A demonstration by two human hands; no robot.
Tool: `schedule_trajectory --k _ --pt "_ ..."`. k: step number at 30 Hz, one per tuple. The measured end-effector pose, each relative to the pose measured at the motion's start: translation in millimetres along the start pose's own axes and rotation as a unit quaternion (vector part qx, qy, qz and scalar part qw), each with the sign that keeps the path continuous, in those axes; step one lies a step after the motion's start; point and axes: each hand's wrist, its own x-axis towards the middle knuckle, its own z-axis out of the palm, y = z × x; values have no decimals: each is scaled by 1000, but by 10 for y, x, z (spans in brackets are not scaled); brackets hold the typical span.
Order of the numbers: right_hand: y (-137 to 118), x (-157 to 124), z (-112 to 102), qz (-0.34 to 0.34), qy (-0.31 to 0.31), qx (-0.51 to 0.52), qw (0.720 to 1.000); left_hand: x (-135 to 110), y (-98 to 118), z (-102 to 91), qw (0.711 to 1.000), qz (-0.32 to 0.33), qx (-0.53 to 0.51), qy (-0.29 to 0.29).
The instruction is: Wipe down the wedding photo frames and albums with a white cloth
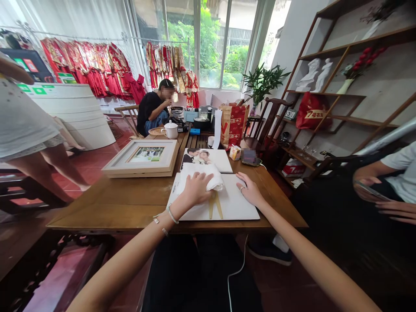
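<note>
My left hand [196, 190], with bracelets at the wrist, grips a folded white cloth [217, 181] and presses it onto a white board [240, 210]. The board lies flat near the table's front edge, with a tan V-shaped strip [216, 206] on its surface, partly hidden by the hand. Resting on the board's right side is my right hand [249, 190], fingers spread and holding nothing. Just behind the board is a white panel [225, 159] bearing a picture of a couple, partly covered by the cloth.
Framed pictures [172, 162] are stacked at left on the wooden table [136, 212]. Farther back are a white lidded cup [170, 130], a red paper bag [232, 125], a small box [235, 152] and a phone [250, 157]. People are at the far end, left and right.
</note>
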Motion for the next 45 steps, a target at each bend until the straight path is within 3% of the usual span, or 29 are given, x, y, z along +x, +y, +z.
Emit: schedule_trajectory --k 8,16,19,22,25,29,33,38,45 --pt "-20 1 2 4 -1 4 1000 -524 -83 -134 998 -31 37 -27" --pt "0 -8 13 3 2 5 1000 -1175 196 -148 998 -17 -9 -53" --pt "0 -14 18 3 0 4 1000 -1161 143 -133 1000 -5 -21 -21" --pt "-8 -15 22 3 0 5 1000 -953 -30 -109 999 11 -30 -9" --pt "-8 -10 25 4 2 6 1000 -639 -207 -61 999 25 -36 -24" --pt "7 -4 23 1 4 8 1000 -235 -361 0 998 -3 -38 -55" --pt "6 -6 20 3 3 9 1000 -25 -456 16 996 -15 -51 -76" --pt "-14 -8 22 1 4 8 1000 -189 -344 -31 998 -12 -35 -58" --pt "6 -10 34 -4 10 10 1000 -893 173 -75 998 -34 -24 -41"
